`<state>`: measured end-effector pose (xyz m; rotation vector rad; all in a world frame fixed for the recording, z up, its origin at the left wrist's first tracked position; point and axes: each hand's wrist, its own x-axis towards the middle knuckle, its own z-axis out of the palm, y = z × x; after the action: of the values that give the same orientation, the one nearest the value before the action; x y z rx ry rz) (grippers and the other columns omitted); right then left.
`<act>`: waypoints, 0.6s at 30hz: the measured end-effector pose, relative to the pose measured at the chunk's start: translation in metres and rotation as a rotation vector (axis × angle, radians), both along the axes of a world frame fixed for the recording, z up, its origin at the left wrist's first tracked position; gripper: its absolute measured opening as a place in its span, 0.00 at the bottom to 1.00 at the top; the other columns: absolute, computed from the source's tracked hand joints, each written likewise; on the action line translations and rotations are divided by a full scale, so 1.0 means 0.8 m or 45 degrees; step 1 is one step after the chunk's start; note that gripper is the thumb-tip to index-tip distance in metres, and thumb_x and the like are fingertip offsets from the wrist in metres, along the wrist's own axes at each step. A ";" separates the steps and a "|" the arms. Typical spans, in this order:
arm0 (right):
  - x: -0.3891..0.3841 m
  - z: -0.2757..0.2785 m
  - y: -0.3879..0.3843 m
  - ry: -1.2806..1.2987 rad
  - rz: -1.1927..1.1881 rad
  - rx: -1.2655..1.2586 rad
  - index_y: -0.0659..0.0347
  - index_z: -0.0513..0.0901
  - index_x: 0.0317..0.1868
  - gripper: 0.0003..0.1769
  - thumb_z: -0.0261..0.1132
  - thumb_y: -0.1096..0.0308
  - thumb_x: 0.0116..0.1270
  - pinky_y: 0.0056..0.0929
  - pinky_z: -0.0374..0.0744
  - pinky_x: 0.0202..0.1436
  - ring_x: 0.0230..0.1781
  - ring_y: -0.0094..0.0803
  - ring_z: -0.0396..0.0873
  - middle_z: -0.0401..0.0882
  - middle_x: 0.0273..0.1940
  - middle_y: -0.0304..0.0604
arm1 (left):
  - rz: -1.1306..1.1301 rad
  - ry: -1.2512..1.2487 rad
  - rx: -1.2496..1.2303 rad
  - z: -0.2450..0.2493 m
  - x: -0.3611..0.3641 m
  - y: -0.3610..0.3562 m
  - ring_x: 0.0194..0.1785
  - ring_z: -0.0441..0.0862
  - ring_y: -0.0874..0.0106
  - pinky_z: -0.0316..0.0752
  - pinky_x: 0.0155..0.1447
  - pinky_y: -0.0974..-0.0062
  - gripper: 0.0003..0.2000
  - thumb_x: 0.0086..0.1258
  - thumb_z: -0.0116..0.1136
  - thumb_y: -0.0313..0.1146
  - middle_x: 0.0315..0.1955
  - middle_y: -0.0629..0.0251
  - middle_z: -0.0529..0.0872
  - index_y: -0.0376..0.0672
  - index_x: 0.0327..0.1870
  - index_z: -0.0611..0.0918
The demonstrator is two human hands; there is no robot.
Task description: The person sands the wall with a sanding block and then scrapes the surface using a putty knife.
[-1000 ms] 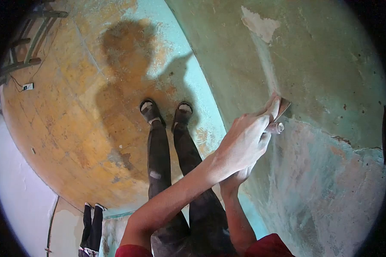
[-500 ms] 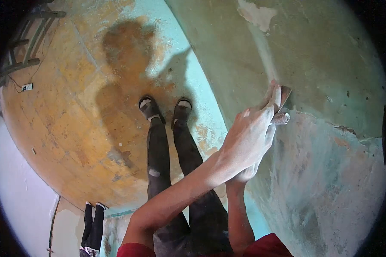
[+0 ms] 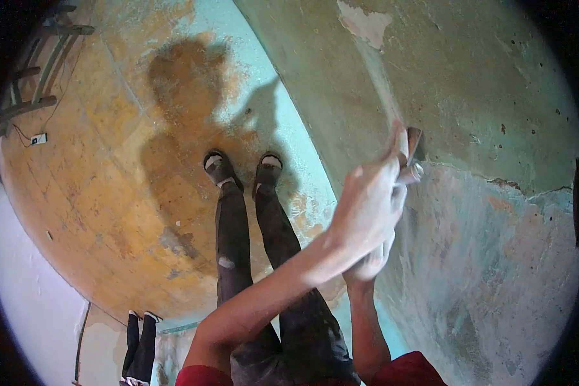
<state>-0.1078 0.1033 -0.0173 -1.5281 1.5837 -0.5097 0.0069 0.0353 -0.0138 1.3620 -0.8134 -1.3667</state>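
Note:
Over the greenish wall (image 3: 469, 83), my left hand (image 3: 370, 202) is closed on a scraper (image 3: 415, 143) with a flat, dark blade. Its fingers press along the blade, near the lower end of a pale streak on the wall. A round, whitish handle end (image 3: 412, 173) sticks out beside them. My right hand (image 3: 372, 260) sits under and against my left hand, closed round the tool; its fingers are partly hidden. Both hands look coated in pale dust.
My feet in dark sandals (image 3: 220, 168) stand on the stained orange floor (image 3: 90, 212). A wooden frame (image 3: 35, 71) and a small white box with a cord (image 3: 38, 138) lie at upper left. Another person's legs (image 3: 139, 341) show at lower left. A crack crosses the wall.
The view has shifted a little, moving the wall leftward in the picture. My hands and the scraper have moved slightly left, and both hands keep their hold.

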 end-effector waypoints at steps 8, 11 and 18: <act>-0.001 -0.003 0.001 -0.162 -0.040 -0.123 0.73 0.75 0.58 0.25 0.55 0.57 0.72 0.38 0.73 0.54 0.52 0.41 0.77 0.79 0.53 0.52 | 0.111 0.004 0.008 -0.003 -0.017 0.005 0.36 0.88 0.55 0.80 0.40 0.63 0.26 0.66 0.53 0.21 0.32 0.45 0.84 0.33 0.68 0.68; 0.024 0.006 -0.020 -0.448 -0.272 0.192 0.75 0.72 0.58 0.29 0.50 0.53 0.74 0.31 0.73 0.52 0.48 0.34 0.77 0.79 0.49 0.49 | 0.079 -0.019 0.159 0.023 0.019 -0.018 0.37 0.88 0.55 0.79 0.39 0.62 0.12 0.68 0.53 0.22 0.33 0.47 0.86 0.30 0.51 0.77; -0.006 0.021 0.002 -0.367 -0.170 0.139 0.76 0.72 0.61 0.27 0.49 0.59 0.73 0.31 0.72 0.57 0.54 0.35 0.76 0.78 0.56 0.51 | -0.045 0.111 0.179 0.020 -0.009 0.002 0.40 0.84 0.45 0.79 0.41 0.56 0.30 0.65 0.55 0.21 0.36 0.41 0.84 0.34 0.71 0.65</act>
<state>-0.1122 0.1049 -0.0006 -1.2131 1.4681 -0.6741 -0.0005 0.0373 0.0023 1.3903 -0.6974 -1.5240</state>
